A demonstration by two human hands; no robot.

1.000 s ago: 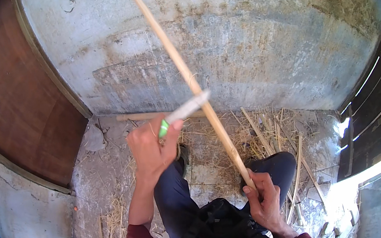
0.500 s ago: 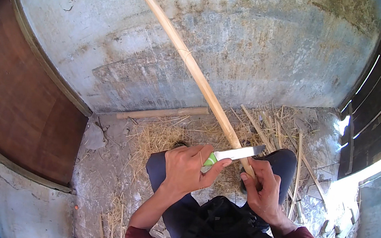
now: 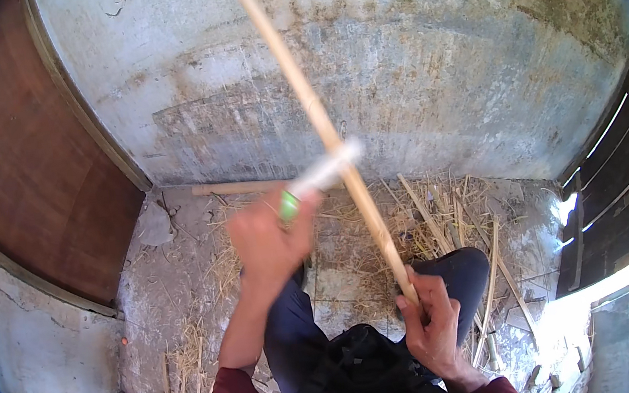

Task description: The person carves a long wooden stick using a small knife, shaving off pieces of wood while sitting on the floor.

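My left hand is closed round the green handle of a knife. Hand and blade are smeared by motion, and the blade crosses the pale bamboo strip partway up its length. Whether the edge touches the strip, I cannot tell. My right hand grips the strip's lower end beside my right knee. From there the long strip slants up and to the left, past the top of the picture.
Shavings and split sticks litter the floor ahead and to the right. A bamboo pole lies along the base of the stained wall. A brown door stands at left, dark slatted boards at right.
My left hand has swung the knife forward and up along the strip, away from my right hand. My right hand stays almost in place on the strip's lower end.
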